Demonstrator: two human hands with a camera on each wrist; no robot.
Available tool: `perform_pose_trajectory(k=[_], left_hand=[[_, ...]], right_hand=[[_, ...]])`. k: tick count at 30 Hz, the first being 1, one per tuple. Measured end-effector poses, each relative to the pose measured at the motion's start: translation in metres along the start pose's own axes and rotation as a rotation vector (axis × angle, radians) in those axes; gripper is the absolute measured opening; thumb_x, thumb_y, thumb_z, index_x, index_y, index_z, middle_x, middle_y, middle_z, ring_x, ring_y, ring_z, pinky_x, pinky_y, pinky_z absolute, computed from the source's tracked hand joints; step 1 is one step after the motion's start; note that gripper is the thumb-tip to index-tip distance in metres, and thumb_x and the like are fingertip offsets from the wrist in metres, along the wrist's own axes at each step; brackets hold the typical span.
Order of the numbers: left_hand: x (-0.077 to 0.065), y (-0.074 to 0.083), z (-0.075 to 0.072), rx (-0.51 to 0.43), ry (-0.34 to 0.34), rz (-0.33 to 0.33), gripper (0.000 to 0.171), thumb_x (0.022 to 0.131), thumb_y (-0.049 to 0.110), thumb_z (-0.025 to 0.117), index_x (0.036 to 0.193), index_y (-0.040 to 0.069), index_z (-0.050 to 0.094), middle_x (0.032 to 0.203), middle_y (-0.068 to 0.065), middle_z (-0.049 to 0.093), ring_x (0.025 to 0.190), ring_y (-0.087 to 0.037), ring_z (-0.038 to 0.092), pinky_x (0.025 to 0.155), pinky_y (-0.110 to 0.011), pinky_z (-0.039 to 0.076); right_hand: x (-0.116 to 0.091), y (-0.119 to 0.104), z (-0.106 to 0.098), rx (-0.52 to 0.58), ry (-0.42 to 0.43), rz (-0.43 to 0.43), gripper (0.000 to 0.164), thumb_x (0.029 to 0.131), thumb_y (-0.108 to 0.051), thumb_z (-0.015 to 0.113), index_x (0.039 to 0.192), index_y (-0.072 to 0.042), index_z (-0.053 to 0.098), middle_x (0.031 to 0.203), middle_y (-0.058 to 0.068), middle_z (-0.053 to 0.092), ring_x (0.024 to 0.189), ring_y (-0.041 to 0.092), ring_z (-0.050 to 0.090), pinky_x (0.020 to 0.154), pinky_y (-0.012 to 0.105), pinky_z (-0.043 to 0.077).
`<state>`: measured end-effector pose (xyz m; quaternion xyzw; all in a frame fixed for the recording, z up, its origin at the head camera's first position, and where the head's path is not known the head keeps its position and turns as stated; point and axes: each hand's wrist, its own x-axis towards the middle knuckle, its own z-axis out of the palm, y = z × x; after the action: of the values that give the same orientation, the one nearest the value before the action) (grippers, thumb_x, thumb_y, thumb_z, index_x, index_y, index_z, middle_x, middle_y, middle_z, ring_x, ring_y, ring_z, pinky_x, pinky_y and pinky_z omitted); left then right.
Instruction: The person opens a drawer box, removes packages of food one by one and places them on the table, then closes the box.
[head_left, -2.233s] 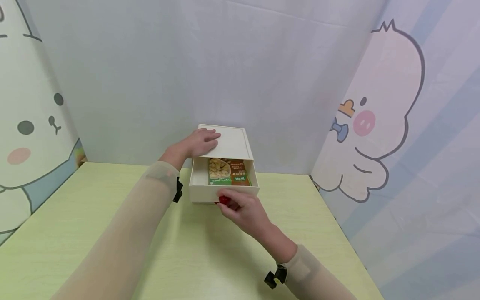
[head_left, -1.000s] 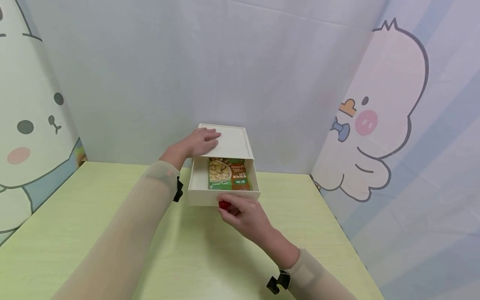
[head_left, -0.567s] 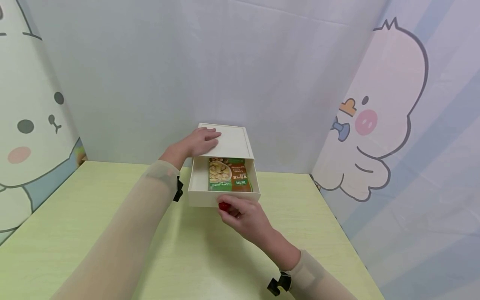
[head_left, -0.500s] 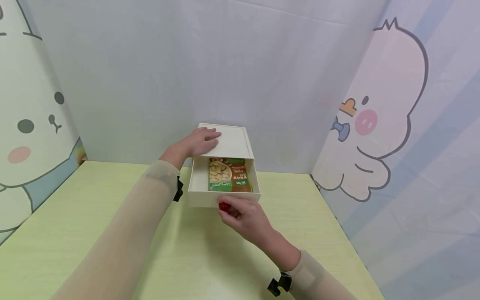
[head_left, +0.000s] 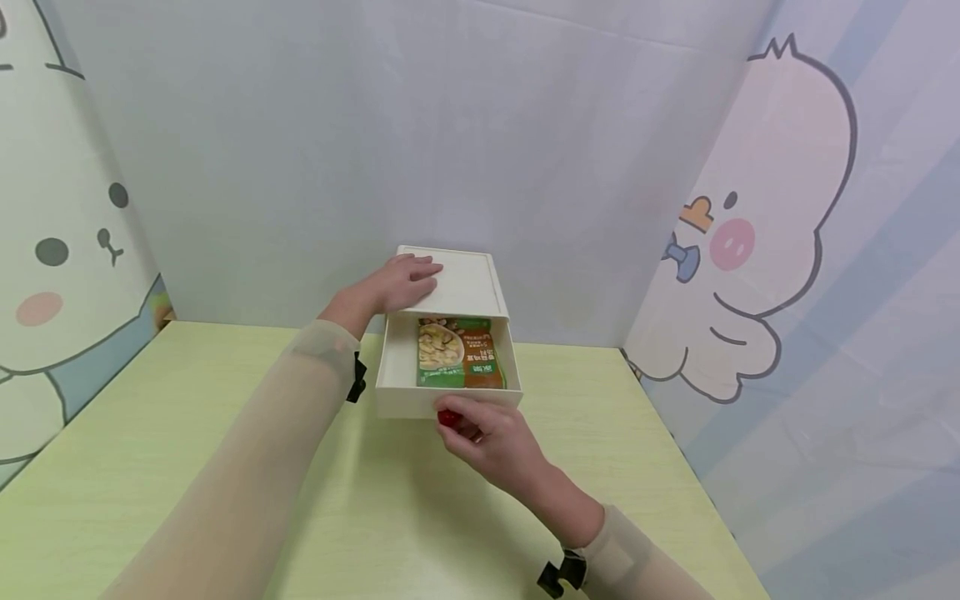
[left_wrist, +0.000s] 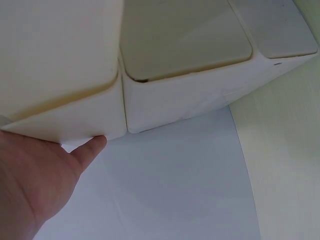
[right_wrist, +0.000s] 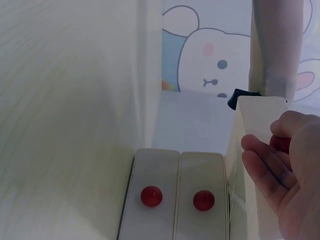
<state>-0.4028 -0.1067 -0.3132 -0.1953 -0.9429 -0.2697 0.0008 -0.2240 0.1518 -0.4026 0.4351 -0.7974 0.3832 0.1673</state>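
Note:
A small white drawer cabinet (head_left: 468, 283) stands at the back of the table. Its top drawer (head_left: 401, 403) is pulled partway out, and inside lies a green and brown food packet (head_left: 461, 354) with a bowl pictured on it. My right hand (head_left: 495, 446) pinches the drawer's red round knob (head_left: 448, 417). On the cabinet's top, toward its left edge, my left hand (head_left: 397, 284) rests with fingers spread. In the left wrist view, the thumb of the left hand (left_wrist: 37, 177) lies against the cabinet's side.
Two lower drawers, each with a red knob (right_wrist: 151, 196), are closed flush in the right wrist view. Directly behind the cabinet hangs a pale curtain (head_left: 300, 167), with cartoon panels at both sides. The yellow-green table (head_left: 420, 533) stretches out in front.
My right hand has drawn the top drawer further out toward me, showing more of the packet. The left hand has stayed on the cabinet top.

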Motion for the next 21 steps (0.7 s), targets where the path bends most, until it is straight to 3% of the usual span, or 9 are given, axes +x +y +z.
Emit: perform_pose_trajectory(k=[21], left_hand=[[0.0004, -0.0014, 0.0003, -0.006, -0.004, 0.004, 0.060, 0.117, 0.041, 0.036, 0.172, 0.018, 0.039, 0.184, -0.010, 0.023, 0.173, -0.040, 0.005, 0.139, -0.063, 0.008]], right_hand=[[-0.0075, -0.0021, 0.0013, 0.015, -0.005, -0.021, 0.019, 0.099, -0.003, 0.080, 0.117, -0.005, 0.078, 0.094, 0.005, 0.081, 0.078, 0.001, 0.072, 0.069, 0.012, 0.061]])
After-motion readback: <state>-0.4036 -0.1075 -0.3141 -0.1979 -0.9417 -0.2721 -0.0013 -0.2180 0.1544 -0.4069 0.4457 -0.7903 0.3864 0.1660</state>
